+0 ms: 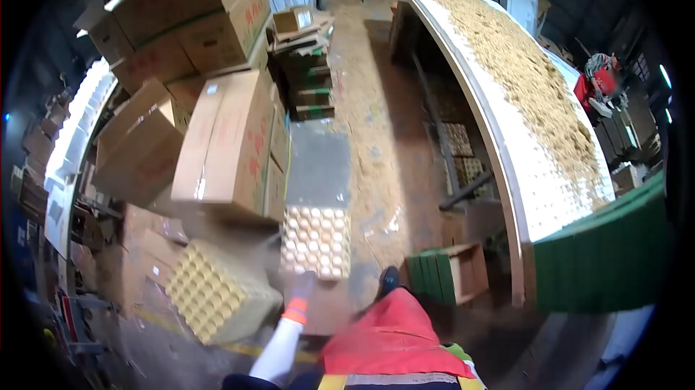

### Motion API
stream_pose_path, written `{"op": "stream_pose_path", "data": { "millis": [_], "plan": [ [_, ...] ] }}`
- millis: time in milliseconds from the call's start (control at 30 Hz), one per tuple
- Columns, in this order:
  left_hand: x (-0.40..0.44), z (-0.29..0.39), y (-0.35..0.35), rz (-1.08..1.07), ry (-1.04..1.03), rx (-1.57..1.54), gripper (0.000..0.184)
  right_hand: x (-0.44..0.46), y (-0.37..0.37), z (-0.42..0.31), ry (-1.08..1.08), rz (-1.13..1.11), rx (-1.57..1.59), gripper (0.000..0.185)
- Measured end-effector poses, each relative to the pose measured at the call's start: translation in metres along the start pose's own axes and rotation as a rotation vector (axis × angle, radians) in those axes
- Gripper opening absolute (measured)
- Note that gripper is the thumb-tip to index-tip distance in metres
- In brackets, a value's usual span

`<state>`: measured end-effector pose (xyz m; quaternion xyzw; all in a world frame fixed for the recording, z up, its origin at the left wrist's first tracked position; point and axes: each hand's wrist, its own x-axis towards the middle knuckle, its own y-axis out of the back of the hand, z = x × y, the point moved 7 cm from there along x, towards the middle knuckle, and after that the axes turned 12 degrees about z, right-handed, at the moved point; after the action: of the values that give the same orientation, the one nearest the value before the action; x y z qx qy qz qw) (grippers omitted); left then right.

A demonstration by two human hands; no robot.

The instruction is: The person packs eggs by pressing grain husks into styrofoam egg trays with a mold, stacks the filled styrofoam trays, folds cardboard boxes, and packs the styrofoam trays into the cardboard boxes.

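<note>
Below the middle of the view, my left hand (305, 283), in a greyish glove with an orange cuff, reaches to the near edge of a tray of eggs (316, 242). Motion blur smears its fingers, and I cannot tell whether they grip the tray. Left of that hand stands a tall stack of empty yellowish egg trays (210, 292). A red apron covers my lap, and a bit of green and white glove, my right hand (460, 356), shows at its right edge, with the fingers hidden.
Cardboard boxes (221, 140) are piled at the left. A long table (507, 79) covered with brown grainy material runs along the right. A green crate (449, 274) lies below it. One person in red (597, 86) is at the far right.
</note>
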<state>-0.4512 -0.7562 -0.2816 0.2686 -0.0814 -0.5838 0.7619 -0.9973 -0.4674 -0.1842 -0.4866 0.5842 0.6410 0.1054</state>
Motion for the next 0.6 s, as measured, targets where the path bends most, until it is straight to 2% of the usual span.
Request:
{"op": "stream_pose_path", "data": {
  "millis": [33,100,133,200,233,267,300,367,433,467,500,533,600],
  "plan": [
    [0.019,0.026,-0.012,0.121,-0.115,-0.312,0.028,0.025,0.011,-0.014,-0.027,0.089,-0.031,0.067],
    [0.038,0.149,-0.023,-0.060,0.222,-0.511,0.030,0.026,0.086,-0.131,0.074,0.203,-0.029,0.054],
    [0.058,0.168,-0.042,-0.070,0.182,-0.460,0.030,0.054,0.106,-0.169,0.149,0.249,0.022,0.048],
    [0.112,0.113,-0.109,-0.098,0.148,-0.235,0.032,0.100,0.140,-0.235,0.295,0.289,0.161,0.037],
    [0.139,0.104,-0.145,-0.176,0.128,-0.167,0.032,0.118,0.158,-0.268,0.366,0.295,0.252,0.032],
    [0.163,0.112,-0.174,-0.254,0.102,-0.099,0.032,0.137,0.176,-0.302,0.397,0.352,0.210,0.033],
    [0.171,0.140,-0.182,-0.296,0.072,-0.072,0.032,0.159,0.190,-0.328,0.425,0.401,0.145,0.035],
    [0.185,0.210,-0.192,-0.379,0.007,-0.020,0.033,0.209,0.200,-0.381,0.543,0.350,0.156,0.040],
    [0.206,0.299,-0.173,-0.347,0.144,-0.377,0.032,0.229,0.225,-0.453,0.629,0.391,0.076,0.043],
    [0.220,0.333,-0.156,-0.306,0.102,-0.301,0.032,0.251,0.226,-0.486,0.707,0.378,0.024,0.042],
    [0.240,0.320,-0.154,-0.289,0.118,-0.302,0.032,0.273,0.229,-0.524,0.789,0.369,-0.025,0.041],
    [0.263,0.292,-0.153,-0.255,-0.009,0.029,0.031,0.279,0.242,-0.563,0.803,0.354,-0.038,0.041],
    [0.311,0.260,-0.134,-0.045,-0.421,0.445,0.030,0.277,0.260,-0.664,0.872,0.215,-0.001,0.041]
  ]
}}
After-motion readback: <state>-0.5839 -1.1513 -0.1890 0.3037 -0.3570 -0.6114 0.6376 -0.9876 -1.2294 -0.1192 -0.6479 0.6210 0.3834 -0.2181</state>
